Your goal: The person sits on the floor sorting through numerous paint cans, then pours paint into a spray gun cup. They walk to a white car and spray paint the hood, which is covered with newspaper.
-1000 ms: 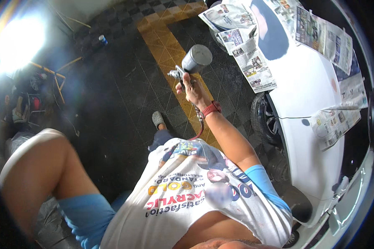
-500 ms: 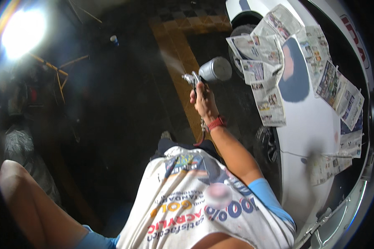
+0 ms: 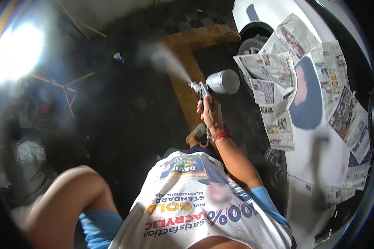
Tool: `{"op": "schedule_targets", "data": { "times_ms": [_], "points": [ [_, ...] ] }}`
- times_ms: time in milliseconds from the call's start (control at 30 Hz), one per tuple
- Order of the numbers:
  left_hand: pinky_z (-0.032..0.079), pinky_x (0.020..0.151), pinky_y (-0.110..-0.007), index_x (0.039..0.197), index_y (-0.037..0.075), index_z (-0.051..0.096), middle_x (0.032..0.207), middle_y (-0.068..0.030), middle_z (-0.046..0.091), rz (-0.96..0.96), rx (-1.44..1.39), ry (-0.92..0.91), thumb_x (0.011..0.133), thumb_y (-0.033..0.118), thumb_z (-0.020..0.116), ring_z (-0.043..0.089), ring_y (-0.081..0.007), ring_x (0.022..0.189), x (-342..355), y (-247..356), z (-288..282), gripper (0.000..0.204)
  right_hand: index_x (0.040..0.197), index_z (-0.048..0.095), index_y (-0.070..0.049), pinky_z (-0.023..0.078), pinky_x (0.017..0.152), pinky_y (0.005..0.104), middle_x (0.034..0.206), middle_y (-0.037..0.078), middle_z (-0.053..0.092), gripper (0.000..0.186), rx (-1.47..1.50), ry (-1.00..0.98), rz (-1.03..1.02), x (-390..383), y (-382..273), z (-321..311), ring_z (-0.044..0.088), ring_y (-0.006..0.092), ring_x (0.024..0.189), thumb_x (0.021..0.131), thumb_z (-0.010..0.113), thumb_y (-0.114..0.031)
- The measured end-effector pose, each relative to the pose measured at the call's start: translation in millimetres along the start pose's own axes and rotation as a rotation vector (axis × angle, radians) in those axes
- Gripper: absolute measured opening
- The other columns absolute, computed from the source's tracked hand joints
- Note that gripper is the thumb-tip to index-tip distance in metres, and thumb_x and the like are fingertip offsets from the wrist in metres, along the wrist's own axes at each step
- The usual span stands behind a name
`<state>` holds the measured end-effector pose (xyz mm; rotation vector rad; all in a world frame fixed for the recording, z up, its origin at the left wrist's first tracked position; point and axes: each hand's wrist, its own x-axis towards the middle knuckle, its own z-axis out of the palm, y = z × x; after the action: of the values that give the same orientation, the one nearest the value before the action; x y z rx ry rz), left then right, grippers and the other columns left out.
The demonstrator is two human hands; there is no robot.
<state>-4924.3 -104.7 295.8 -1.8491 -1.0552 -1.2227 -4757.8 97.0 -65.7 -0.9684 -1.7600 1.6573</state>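
My right hand [image 3: 211,114] is raised in front of me and grips a spray gun [image 3: 203,89] with a round silver cup [image 3: 223,81] on top. A cone of pale mist [image 3: 164,58] shoots from its nozzle up and to the left, away from the car. A red band sits on that wrist. To the right stands a white car [image 3: 316,153] with sheets of newspaper [image 3: 274,74] taped around a bare dark-primed patch [image 3: 305,97]. My left arm [image 3: 66,199] hangs low at the lower left; its hand is out of the picture.
The floor is dark tiles with a yellow tiled strip [image 3: 191,54] running away from me. The car's front wheel [image 3: 251,47] is at the top right. A bright light [image 3: 16,52] glares at the upper left above a cluttered stand [image 3: 58,89]. My foot [image 3: 197,133] shows below the gun.
The view has swung so the car sits further right. The gun, quiet a second ago, now throws a long plume of mist up and left. My left arm has come back into view.
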Motion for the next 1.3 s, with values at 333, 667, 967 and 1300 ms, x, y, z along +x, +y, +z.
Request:
{"op": "schedule_targets", "data": {
  "times_ms": [333, 667, 967, 1300],
  "points": [
    [0.048, 0.099, -0.032, 0.133, 0.003, 0.058, 0.123, -0.005, 0.065, -1.72, -1.327, -0.438, 0.102, 0.017, 0.058, 0.062, -0.0141, 0.112, -324.8, -19.3, 316.1, 0.034, 0.084, 0.054, -0.005, 0.037, 0.044, 0.0228, 0.064, -0.002, 0.052, 0.058, 0.136, -0.012, 0.027, 123.6, -10.9, -62.4, 0.048, 0.0066, 0.05, 0.104, 0.04, -0.058],
    [0.048, 0.1, -0.031, 0.119, -0.002, 0.066, 0.116, -0.0081, 0.071, -1.521, -1.673, -0.54, 0.098, 0.005, 0.061, 0.063, -0.014, 0.109, -309.0, -122.4, 406.4, 0.022, 0.094, 0.058, 0.0, 0.042, 0.05, 0.0302, 0.067, 0.003, 0.054, 0.055, 0.126, 0.107, 0.103, 212.4, -32.2, -74.3, 0.052, 0.0129, 0.056, 0.105, 0.042, -0.052],
    [0.051, 0.094, -0.03, 0.109, -0.004, 0.072, 0.107, -0.0088, 0.074, -1.506, -1.679, -0.784, 0.091, -0.002, 0.065, 0.067, -0.0145, 0.1, -339.5, -244.9, 431.5, 0.02, 0.111, 0.065, 0.0, 0.041, 0.042, 0.0235, 0.079, 0.006, 0.069, 0.056, 0.111, 0.244, 0.104, 303.8, -56.5, -26.9, 0.052, 0.0073, 0.047, 0.106, 0.041, -0.051],
    [0.053, 0.093, -0.032, 0.109, 0.0, 0.071, 0.105, -0.0062, 0.074, -1.674, -1.84, -0.938, 0.093, 0.002, 0.067, 0.067, -0.0147, 0.099, -352.5, -302.1, 433.7, 0.018, 0.106, 0.064, -0.002, 0.036, 0.04, 0.0234, 0.065, 0.001, 0.059, 0.059, 0.158, 0.366, 0.184, 349.0, -60.9, 9.1, 0.048, 0.0078, 0.044, 0.104, 0.04, -0.056]
  ]
}}
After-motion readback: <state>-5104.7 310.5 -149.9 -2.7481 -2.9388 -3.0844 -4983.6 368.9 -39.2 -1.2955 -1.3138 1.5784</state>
